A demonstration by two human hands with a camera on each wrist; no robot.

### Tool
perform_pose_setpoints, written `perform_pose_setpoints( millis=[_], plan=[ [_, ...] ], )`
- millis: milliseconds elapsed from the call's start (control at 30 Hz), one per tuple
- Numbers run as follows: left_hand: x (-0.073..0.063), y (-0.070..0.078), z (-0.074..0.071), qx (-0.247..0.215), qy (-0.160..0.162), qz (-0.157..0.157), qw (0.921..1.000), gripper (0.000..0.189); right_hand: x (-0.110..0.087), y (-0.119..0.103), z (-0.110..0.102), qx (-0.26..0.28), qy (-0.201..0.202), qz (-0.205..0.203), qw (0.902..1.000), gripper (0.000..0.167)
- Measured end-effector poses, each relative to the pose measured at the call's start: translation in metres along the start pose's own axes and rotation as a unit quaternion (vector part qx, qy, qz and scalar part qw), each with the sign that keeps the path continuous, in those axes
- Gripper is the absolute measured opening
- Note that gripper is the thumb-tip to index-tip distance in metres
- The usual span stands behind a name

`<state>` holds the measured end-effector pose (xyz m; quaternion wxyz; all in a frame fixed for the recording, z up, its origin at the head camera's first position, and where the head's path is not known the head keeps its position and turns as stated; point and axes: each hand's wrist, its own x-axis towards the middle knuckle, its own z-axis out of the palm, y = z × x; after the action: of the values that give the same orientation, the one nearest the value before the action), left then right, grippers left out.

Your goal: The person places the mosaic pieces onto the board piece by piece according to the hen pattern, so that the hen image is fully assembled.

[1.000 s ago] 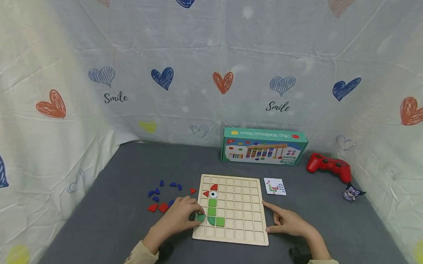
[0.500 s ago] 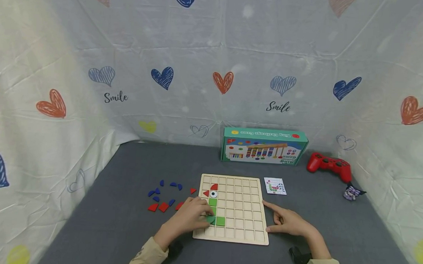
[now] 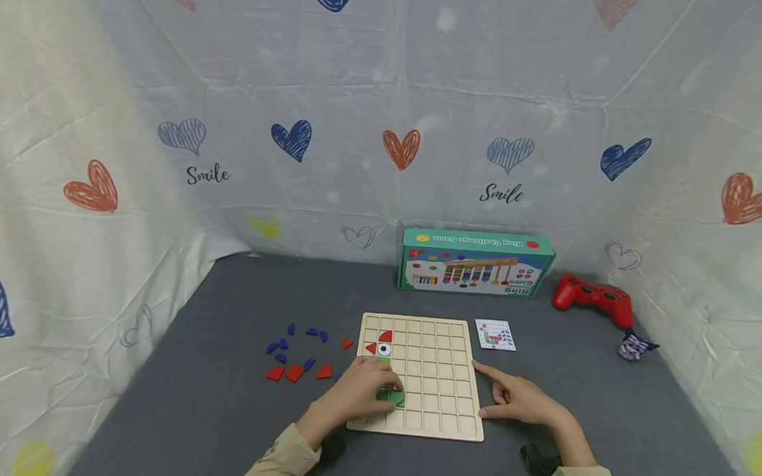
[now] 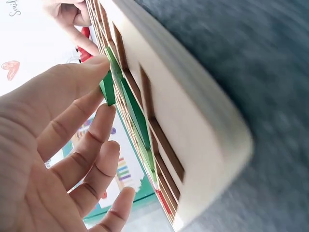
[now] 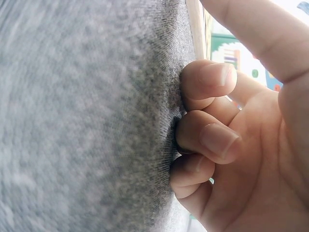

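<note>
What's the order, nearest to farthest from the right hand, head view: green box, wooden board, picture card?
From the right hand:
1. Wooden board: at its fingertips, on its left.
2. Picture card: ahead, slightly left.
3. Green box: farther back, beyond the card.

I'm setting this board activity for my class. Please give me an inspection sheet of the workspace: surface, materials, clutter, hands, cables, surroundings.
Surface: dark grey tabletop with a woven texture.
Job's things: pale wooden grid board, partly filled toward its left side; flat blue pieces and flat red pieces loose to its left; small white patterned card to its right.
Clutter: green-and-white cardboard box, red game controller, small dark purple-and-white figure.
Hands: left hand pinches a flat dark green piece over the board; right hand touches the board's right edge.
Cables: nothing seen.
Surroundings: white sheeting printed with hearts and "Smile".
</note>
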<state>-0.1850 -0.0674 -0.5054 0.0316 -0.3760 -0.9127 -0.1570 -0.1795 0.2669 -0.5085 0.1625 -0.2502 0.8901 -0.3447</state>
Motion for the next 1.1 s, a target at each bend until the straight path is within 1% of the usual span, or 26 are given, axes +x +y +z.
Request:
perform_pose_setpoints(
  millis=[133, 267, 500, 667, 800, 933, 1100],
  plan=[
    [0.004, 0.004, 0.003, 0.011, 0.005, 0.006, 0.9999, 0.019, 0.000, -0.001, 0.000, -0.001, 0.000, 0.004, 1.0000, 0.082],
    [0.007, 0.007, 0.005, 0.010, 0.006, 0.005, 0.9999, 0.019, 0.000, -0.002, -0.001, -0.001, 0.001, 0.004, 1.0000, 0.081],
    [0.014, 0.013, 0.005, 0.002, -0.001, -0.002, 1.0000, 0.016, 0.000, -0.002, 0.000, -0.002, 0.001, 0.004, 1.0000, 0.082],
    [0.018, 0.018, 0.005, 0.002, -0.013, -0.009, 0.9999, 0.017, 0.000, -0.001, 0.001, 0.001, 0.001, 0.007, 1.0000, 0.082],
    [0.019, 0.020, 0.006, 0.002, -0.020, -0.017, 0.9997, 0.019, 0.000, -0.001, 0.001, 0.000, 0.001, 0.007, 1.0000, 0.083],
    [0.019, 0.020, 0.007, 0.003, -0.019, -0.025, 0.9995, 0.022, 0.000, -0.001, 0.001, -0.002, 0.001, 0.004, 1.0000, 0.083],
    [0.018, 0.020, 0.007, -0.001, -0.017, -0.025, 0.9995, 0.024, 0.000, -0.001, 0.000, 0.000, 0.001, 0.001, 1.0000, 0.082]
  ],
)
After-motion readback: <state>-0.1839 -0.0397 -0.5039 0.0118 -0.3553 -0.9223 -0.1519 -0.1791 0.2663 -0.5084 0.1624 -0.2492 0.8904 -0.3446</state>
